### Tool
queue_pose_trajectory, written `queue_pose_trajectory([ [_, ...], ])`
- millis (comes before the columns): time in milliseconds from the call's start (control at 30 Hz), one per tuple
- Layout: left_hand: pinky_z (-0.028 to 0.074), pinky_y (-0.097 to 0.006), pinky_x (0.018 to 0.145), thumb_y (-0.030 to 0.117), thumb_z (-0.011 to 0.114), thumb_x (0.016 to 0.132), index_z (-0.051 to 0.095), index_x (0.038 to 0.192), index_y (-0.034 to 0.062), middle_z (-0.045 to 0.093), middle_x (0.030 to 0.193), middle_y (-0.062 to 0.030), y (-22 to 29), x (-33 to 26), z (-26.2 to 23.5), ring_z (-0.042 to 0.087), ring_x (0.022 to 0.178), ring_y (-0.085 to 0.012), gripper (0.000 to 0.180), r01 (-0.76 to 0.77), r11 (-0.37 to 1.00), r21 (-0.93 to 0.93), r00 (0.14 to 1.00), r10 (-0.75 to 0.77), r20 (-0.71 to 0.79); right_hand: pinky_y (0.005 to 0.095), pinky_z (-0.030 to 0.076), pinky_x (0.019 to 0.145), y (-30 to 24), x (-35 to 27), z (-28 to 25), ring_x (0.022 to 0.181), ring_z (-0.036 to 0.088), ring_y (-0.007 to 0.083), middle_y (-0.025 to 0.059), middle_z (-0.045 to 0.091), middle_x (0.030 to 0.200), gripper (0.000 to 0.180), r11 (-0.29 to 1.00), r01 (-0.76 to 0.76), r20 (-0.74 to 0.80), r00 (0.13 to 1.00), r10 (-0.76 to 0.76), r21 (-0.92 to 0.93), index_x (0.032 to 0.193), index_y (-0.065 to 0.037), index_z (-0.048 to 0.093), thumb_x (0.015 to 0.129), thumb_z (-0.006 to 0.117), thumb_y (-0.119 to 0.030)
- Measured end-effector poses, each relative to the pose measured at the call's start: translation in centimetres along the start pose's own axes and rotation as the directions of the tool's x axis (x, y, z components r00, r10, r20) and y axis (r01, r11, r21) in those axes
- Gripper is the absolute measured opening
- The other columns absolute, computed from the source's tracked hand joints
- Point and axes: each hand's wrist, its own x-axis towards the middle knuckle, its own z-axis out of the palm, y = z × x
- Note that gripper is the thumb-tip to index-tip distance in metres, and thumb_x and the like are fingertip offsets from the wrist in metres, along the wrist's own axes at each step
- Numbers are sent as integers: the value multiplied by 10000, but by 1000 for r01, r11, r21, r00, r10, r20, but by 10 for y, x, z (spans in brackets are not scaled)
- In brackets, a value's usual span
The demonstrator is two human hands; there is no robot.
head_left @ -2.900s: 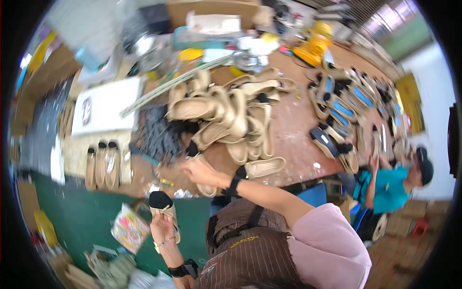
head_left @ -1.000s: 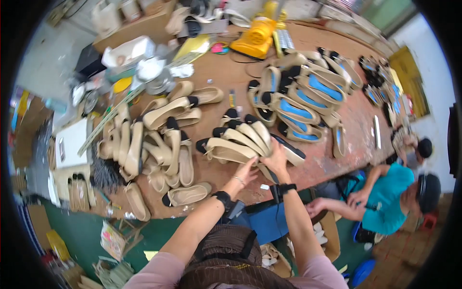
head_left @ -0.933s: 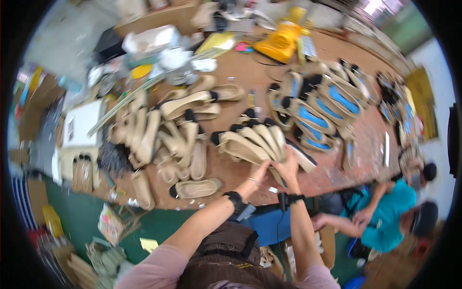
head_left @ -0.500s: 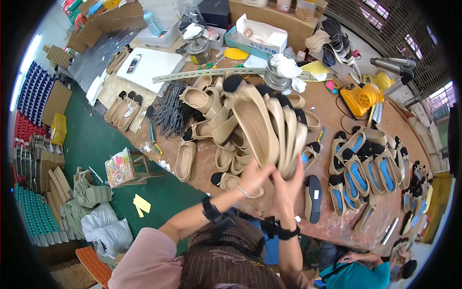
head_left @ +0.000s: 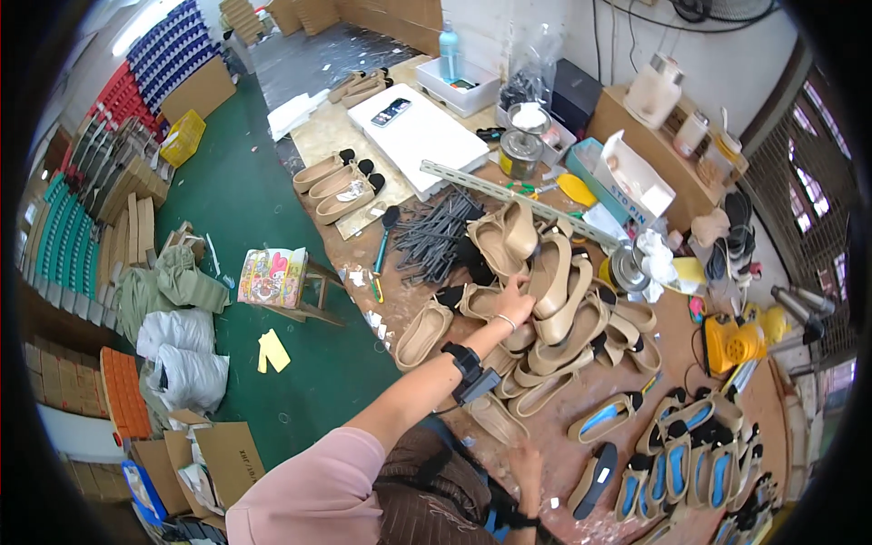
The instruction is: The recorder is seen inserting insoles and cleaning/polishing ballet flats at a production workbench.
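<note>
1. Nearest the body, the bare right hand point(head_left: 525, 465) is low over the worn reddish-brown tabletop point(head_left: 561, 459), its fingers blurred; I cannot tell whether they are closed on anything.
2. Just beyond its fingertips lies a beige, smooth-surfaced flat shoe point(head_left: 495, 418), on the near edge of the heap. It looks light and bendy; the heel end seems the firmest place to take hold.
3. To the right, a dark-soled shoe with a small white label point(head_left: 592, 481) lies with its sole showing. The sole looks stiffer than the upper, so pinching across its sides should serve.
4. Farther in, the bare left hand point(head_left: 514, 304) is at the heap, fingers bent beside an upturned beige shoe point(head_left: 549, 277); whether they grip it, I cannot tell.
5. The loose heap of beige flat shoes with black toes point(head_left: 568, 341) fills the table's middle. Smooth uppers may slide over one another; crushing looks a likelier risk than breaking.
6. Beyond lie thin dark-grey strips point(head_left: 431, 238) and a slotted pale metal bar point(head_left: 509, 197).
</note>
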Motion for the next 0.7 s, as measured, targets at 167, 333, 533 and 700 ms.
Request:
queue_pose_trajectory([
  [167,512,-492,817,291,630,809,541,1256,174,708,918,-214,-12,26,1,681,895,-402,470,-126,981,150,975,151,-165,422,559,764,143,-66,14,882,710,382,263,702,977,495,987,-142,40,989,146,-77,1265,-39,643,795,704,-185],
  [333,543,-424,782,327,599,930,548,1253,140,725,948,-174,-8,-10,-5,702,884,-336,377,-190,949,253,961,232,-149,417,559,771,172,-61,6,890,714,374,262,703,997,496,989,-142,-78,987,139,-31,1265,-34,641,798,703,-187],
  [533,565,-379,701,267,549,989,576,1221,153,737,939,-95,-81,-93,-68,729,838,-263,261,-469,877,106,815,476,-331,410,561,779,179,-59,-5,899,718,363,260,703,1021,497,994,-105,-152,983,105,10,1266,-27,639,801,702,-191],
  [700,539,-514,799,332,511,951,618,1189,154,708,1009,-201,-189,-174,-153,678,950,-403,316,-178,733,657,972,29,231,504,530,835,87,-39,-12,969,660,455,276,686,1030,464,980,151,198,972,-124,-131,1266,-72,638,866,664,-305],
])
